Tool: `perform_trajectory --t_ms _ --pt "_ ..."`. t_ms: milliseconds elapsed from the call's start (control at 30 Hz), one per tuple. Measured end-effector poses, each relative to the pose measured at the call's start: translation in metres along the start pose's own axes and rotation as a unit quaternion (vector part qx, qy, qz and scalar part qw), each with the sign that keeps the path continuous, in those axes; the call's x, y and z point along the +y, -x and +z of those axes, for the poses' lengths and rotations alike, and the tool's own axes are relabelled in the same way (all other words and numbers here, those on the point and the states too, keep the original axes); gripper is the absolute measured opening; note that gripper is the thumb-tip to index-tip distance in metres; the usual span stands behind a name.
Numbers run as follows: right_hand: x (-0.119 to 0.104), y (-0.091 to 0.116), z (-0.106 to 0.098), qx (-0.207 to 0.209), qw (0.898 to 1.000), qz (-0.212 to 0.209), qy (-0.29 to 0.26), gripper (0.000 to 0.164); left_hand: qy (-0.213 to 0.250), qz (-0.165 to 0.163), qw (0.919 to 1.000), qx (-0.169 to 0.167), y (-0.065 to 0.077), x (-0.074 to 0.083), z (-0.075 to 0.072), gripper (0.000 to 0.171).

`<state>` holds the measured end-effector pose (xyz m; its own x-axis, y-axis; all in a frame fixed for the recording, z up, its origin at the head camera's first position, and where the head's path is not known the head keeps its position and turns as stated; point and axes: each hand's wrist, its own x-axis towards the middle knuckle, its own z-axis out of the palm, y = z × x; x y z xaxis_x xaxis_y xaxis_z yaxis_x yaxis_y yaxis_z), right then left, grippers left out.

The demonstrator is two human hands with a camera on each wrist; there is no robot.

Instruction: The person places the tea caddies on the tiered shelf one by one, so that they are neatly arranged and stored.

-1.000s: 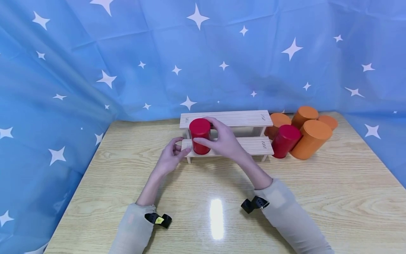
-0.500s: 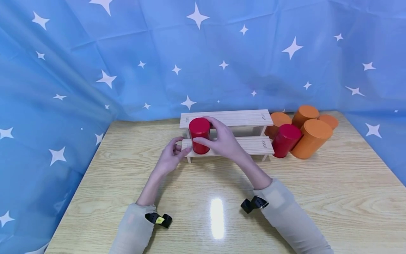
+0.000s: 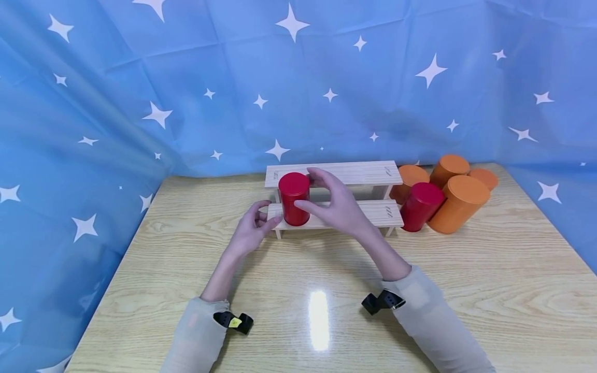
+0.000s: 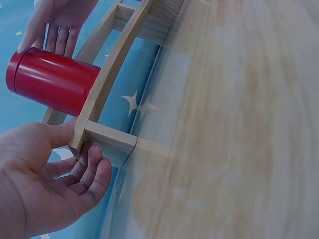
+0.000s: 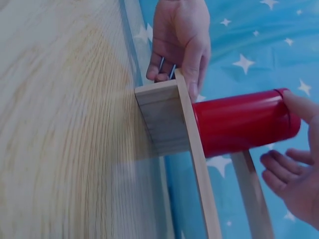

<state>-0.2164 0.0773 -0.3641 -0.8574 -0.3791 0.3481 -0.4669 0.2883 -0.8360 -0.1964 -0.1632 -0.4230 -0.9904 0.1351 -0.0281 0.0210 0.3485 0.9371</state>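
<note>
A red lidded canister (image 3: 295,207) stands upright on the left part of the lower tier of a two-tier wooden shelf (image 3: 366,211). My right hand (image 3: 344,210) is at the canister's right side with its fingers loosened. In the right wrist view, the thumb (image 5: 301,107) lies near the lid end, while the other fingers (image 5: 281,172) are apart from the canister. At the lower tier's left end, my left hand (image 3: 249,232) grips the board's corner. The left wrist view shows its thumb (image 4: 62,133) on the board's top and its fingers curled by the leg.
Right of the shelf, a second red canister (image 3: 422,207) stands beside several orange canisters (image 3: 459,204) of differing sizes. A blue curtain (image 3: 224,93) with white stars hangs behind and to the left of the wooden table (image 3: 186,259).
My right hand has loosened from the red canister and shifted slightly to the right. The canister stays in place on the lower tier, and my left hand has not moved.
</note>
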Motion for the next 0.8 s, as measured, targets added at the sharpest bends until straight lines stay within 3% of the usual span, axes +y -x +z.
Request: perform_trajectory --t_ms 300,800 --pt "0.008 0.008 -0.020 0.030 0.999 -0.034 0.024 0.072 0.001 0.001 1.0000 0.004 0.001 0.000 0.000 0.060" --pt "0.015 0.029 -0.062 0.061 0.995 -0.005 0.085 0.065 0.012 0.000 0.9999 0.003 0.000 0.000 0.000 0.059"
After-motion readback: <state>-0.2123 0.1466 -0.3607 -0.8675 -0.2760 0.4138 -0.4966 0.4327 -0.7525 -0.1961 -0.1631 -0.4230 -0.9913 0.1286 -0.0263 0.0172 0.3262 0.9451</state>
